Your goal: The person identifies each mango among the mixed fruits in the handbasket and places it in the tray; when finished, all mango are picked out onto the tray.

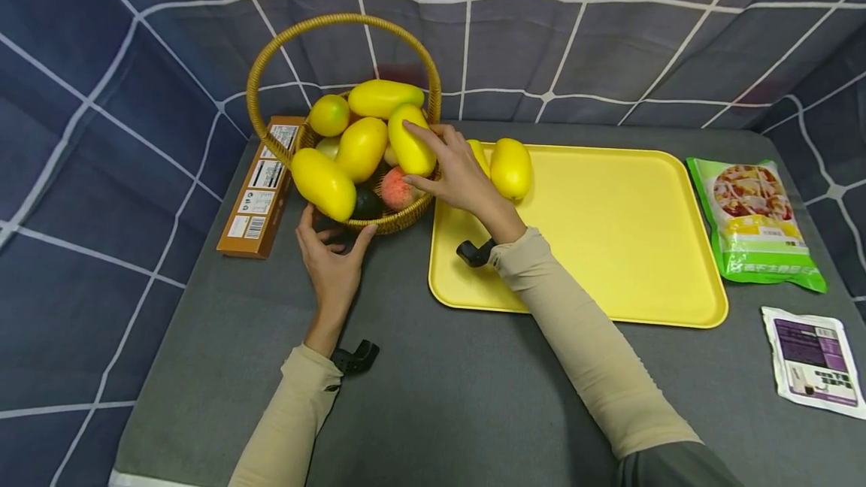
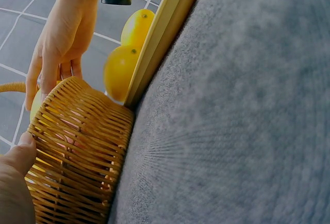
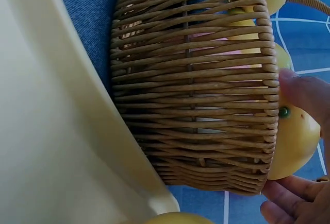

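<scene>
A wicker basket (image 1: 399,225) with a tall handle holds several yellow fruits, a pinkish peach (image 1: 398,190) and a dark green fruit (image 1: 367,204). My right hand (image 1: 463,175) reaches over its right side and grips a yellow mango (image 1: 408,140), fingers on top and thumb near the peach. In the right wrist view, thumb and fingers lie on either side of that mango (image 3: 294,141) at the rim. My left hand (image 1: 330,261), fingers spread, touches the basket's front, below a large yellow mango (image 1: 323,183); its thumb (image 2: 25,149) rests against the rim in the left wrist view.
A yellow tray (image 1: 595,239) lies right of the basket, with two yellow fruits (image 1: 510,168) at its back left corner. An orange-brown box (image 1: 257,194) is left of the basket. A green food bag (image 1: 761,224) and a white-and-purple pouch (image 1: 815,363) lie at the right.
</scene>
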A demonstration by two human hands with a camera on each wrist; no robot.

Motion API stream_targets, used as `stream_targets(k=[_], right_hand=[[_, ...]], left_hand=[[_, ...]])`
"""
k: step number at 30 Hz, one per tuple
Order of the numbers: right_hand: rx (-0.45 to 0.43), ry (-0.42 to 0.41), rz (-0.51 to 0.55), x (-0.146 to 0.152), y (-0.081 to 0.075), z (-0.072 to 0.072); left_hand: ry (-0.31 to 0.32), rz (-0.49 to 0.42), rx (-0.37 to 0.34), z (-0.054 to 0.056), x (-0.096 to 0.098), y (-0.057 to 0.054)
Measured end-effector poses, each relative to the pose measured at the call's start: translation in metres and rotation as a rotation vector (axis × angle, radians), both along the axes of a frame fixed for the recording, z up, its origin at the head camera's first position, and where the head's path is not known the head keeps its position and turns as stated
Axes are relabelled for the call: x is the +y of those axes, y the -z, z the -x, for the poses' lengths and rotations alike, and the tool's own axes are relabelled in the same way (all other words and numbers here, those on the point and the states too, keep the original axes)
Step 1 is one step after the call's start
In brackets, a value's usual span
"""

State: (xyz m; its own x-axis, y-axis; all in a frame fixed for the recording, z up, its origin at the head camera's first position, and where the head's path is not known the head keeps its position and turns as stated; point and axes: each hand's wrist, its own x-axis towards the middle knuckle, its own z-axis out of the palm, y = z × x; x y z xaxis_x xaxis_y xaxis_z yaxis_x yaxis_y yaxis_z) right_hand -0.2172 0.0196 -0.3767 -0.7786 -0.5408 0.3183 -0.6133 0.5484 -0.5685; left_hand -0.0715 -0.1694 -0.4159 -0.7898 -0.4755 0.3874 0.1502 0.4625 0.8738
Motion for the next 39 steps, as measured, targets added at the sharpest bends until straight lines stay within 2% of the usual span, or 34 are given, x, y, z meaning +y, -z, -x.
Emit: stream_targets(k=[10, 16, 21, 30, 39], right_hand=[[-0.026, -0.021, 0.079, 0.0, 0.001, 0.003], [0.039, -0.028, 0.093, 0.002, 0.003, 0.002], [0.11, -0.026, 0.121, 0.005, -0.002, -0.001], [0.158, 0.01, 0.1, 0.019, -0.009, -0.011], [0.193, 0.057, 0.125, 0.05, -0.011, -0.02]], left_hand=[[0.006, -0.015, -0.008, 0.0, 0.0, 0.001], [0.004, -0.013, -0.004, 0.0, 0.001, 0.003], [0.001, -0.012, 0.0, -0.001, 0.001, 0.003], [0.002, -0.019, -0.003, -0.001, 0.001, 0.002], [0.001, -0.025, -0.008, -0.002, 0.002, 0.003]])
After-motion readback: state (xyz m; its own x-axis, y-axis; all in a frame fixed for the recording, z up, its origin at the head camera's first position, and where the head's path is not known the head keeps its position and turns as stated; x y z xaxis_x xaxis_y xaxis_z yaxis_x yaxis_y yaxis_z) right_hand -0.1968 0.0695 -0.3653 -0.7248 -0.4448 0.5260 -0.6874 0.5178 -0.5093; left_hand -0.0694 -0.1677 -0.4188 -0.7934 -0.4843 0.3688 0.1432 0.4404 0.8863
